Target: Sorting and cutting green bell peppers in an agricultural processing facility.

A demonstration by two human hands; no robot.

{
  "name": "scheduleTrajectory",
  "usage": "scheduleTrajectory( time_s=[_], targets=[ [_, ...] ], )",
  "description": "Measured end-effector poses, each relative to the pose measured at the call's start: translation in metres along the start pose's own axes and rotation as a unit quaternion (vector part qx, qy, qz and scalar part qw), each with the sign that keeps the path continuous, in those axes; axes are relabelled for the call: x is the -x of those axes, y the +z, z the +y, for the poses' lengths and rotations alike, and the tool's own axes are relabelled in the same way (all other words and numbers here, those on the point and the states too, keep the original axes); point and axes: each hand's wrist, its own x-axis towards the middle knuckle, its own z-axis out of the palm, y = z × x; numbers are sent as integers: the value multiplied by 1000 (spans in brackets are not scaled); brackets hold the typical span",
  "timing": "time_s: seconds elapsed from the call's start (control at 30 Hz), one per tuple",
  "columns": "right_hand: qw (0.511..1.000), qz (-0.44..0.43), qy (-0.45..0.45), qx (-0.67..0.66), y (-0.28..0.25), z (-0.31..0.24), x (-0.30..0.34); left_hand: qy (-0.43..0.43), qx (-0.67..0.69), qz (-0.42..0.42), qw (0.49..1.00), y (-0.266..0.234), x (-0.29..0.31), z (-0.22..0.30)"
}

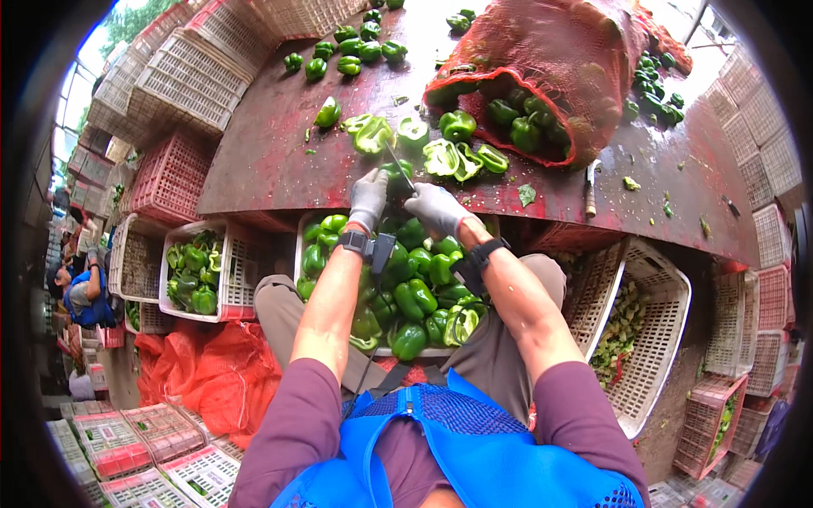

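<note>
My left hand [369, 198], in a grey glove, is closed on a green bell pepper [395, 170] at the table's near edge. My right hand [435, 210], gloved too, grips a knife [400, 166] whose thin blade points up and left across that pepper. Just beyond the blade lies a cut pepper half [373, 135] with its pale inside showing. More cut pieces [441, 157] and a whole pepper [458, 125] rest to the right. Below my hands, between my knees, a crate [299, 254] is filled with green peppers [414, 299].
A red mesh sack [542, 63] of peppers lies open on the dark table [262, 161]. Another knife [590, 188] sits at the table's near edge. Crates stand left [233, 279] and right [656, 356], the right one holding scraps. Orange netting [207, 372] lies at left; a person [89, 292] is farther off.
</note>
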Motion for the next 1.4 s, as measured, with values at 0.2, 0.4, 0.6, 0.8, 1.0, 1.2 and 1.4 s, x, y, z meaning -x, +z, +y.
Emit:
scheduleTrajectory(
  time_s=[0.2,0.4,0.6,0.8,1.0,1.2,1.4],
  targets=[
    [986,129,-97,53,-56,50,28,103,-103,14,989,82,32,73],
    [972,206,-115,11,-113,32,153,178,-230,79,953,90,11,101],
    [937,342,-52,-42,-219,125,181,332,-467,27,819,240,-10,219],
    [937,347,-45,-19,-251,159,140,248,-496,-156,818,316,-68,261],
    [937,344,-64,24,-232,153,110,224,-137,-189,946,245,-109,233],
    [946,303,-112,25,-185,107,114,293,-340,-36,893,78,-46,154],
    [965,202,-139,89,-81,27,77,278,-330,16,902,24,-30,41]
  ],
)
